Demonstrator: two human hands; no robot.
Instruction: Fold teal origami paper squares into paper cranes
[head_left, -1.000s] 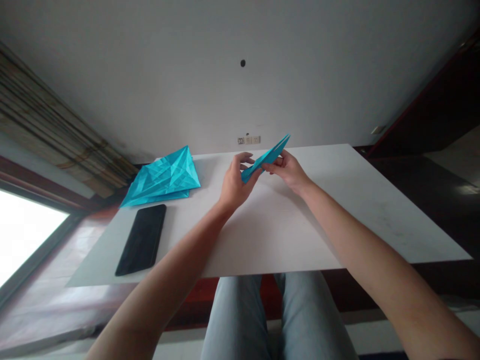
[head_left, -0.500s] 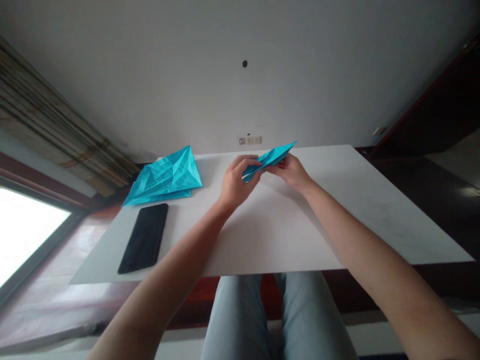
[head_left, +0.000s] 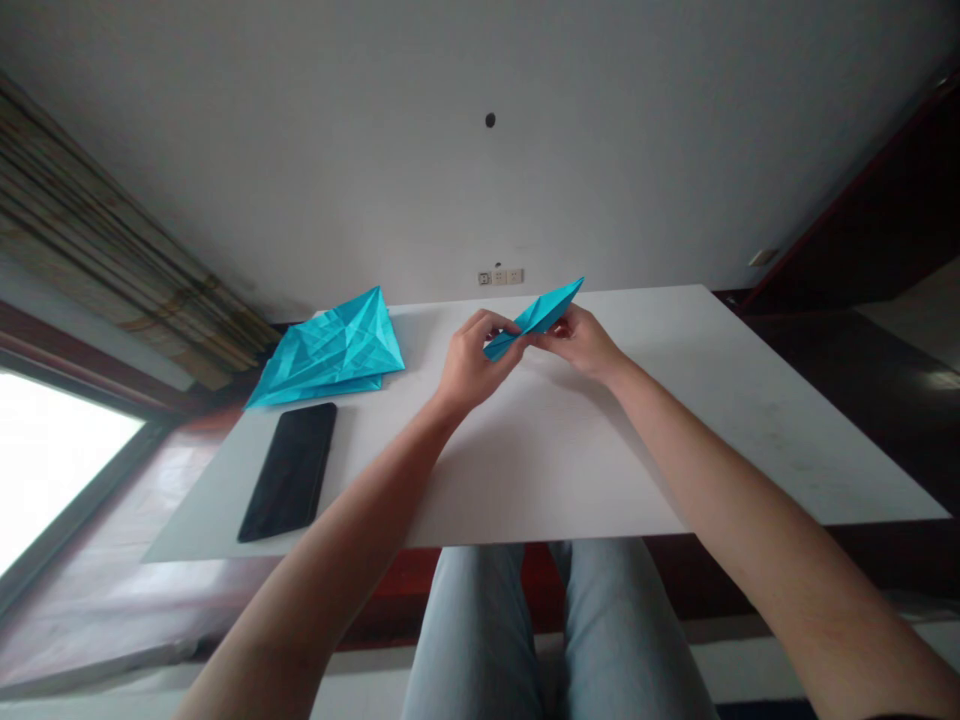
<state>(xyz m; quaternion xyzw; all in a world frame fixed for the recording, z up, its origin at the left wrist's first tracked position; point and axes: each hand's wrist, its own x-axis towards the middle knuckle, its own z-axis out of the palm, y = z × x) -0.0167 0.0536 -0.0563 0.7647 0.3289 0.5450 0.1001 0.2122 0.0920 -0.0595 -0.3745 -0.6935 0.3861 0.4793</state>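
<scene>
Both my hands hold a narrow, pointed piece of folded blue paper point(head_left: 541, 313) a little above the white table point(head_left: 570, 450). My left hand point(head_left: 472, 362) pinches its lower left end with fingers closed. My right hand point(head_left: 581, 340) grips its middle from the right, fingers closed on it. The paper's tip points up and to the right, past the table's far edge.
A stack of creased blue paper sheets point(head_left: 330, 348) lies at the table's far left. A black phone point(head_left: 289, 470) lies face down near the left edge. Beyond the table are a white wall with sockets point(head_left: 499, 277), curtains on the left, and my knees below.
The folded paper has tilted flatter and dropped slightly. My left fingers, spread a second ago, have closed on its end. The right hand stays in place.
</scene>
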